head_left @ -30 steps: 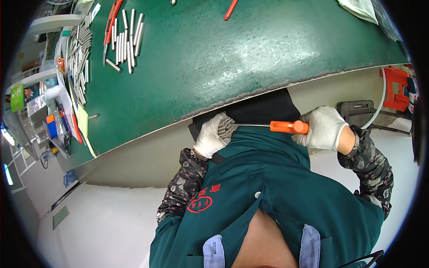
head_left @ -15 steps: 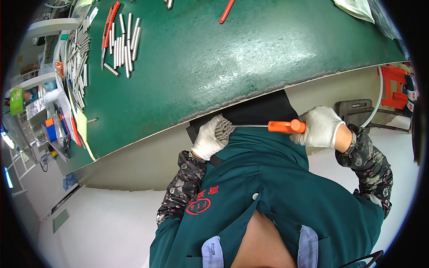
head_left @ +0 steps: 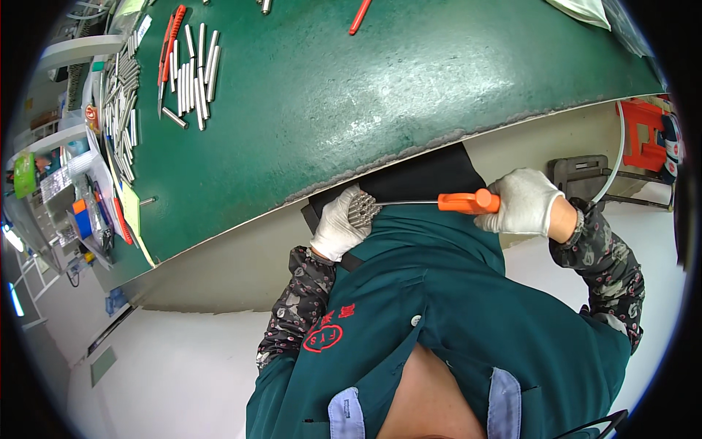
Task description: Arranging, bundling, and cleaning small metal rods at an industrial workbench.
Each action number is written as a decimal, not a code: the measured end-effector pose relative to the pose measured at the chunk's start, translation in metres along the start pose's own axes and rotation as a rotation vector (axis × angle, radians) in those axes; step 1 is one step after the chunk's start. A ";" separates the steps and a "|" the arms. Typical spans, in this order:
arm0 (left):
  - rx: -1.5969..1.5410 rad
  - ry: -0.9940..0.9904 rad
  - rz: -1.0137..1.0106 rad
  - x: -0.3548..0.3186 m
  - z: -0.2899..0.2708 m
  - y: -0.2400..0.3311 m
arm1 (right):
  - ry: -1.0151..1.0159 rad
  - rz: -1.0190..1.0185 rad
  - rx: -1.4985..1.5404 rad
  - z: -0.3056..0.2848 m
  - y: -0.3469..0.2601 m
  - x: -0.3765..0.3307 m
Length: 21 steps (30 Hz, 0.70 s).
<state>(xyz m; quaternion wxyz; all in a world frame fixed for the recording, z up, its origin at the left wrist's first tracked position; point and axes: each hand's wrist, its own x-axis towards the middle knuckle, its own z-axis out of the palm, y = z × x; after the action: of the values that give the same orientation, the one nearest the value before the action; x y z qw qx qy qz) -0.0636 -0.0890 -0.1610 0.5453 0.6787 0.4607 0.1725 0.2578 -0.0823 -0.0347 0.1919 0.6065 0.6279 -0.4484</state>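
Note:
My left hand (head_left: pixel 341 225), in a white glove, is closed around a bundle of short metal rods (head_left: pixel 363 210) above my lap. Their round ends face right. Opposite them, my gloved right hand (head_left: pixel 528 203) grips an orange air blow gun (head_left: pixel 461 202). From the gun a long thin metal nozzle (head_left: pixel 409 203) runs left, its tip at or very close to the rod ends. Whether it touches them I cannot tell. My right fingers are partly hidden behind the gun and the palm.
On the green table (head_left: pixel 292 110) lie loose metal rods (head_left: pixel 191 88), a red utility knife (head_left: pixel 170 47) and a red pen (head_left: pixel 360 16). More rods (head_left: pixel 123 102) are heaped at the left, near plastic bins. A grey folding stool (head_left: pixel 578 175) stands at the right.
The view has shifted slightly, so the table items sit a little further left. Both hands keep their grips, and the nozzle still points at the rod ends.

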 end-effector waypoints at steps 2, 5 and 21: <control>-0.035 0.024 0.048 0.002 0.001 0.001 | -0.022 0.005 0.016 0.002 0.001 -0.001; -0.003 0.021 0.063 0.004 0.000 0.004 | -0.034 0.013 0.035 0.005 0.004 -0.002; 0.064 0.030 0.029 0.002 -0.001 -0.004 | -0.079 -0.015 0.098 0.001 -0.001 -0.009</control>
<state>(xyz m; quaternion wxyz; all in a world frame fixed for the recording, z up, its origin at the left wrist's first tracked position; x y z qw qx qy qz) -0.0648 -0.0873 -0.1646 0.5138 0.6997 0.4642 0.1757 0.2583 -0.0880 -0.0274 0.1829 0.5924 0.6016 -0.5037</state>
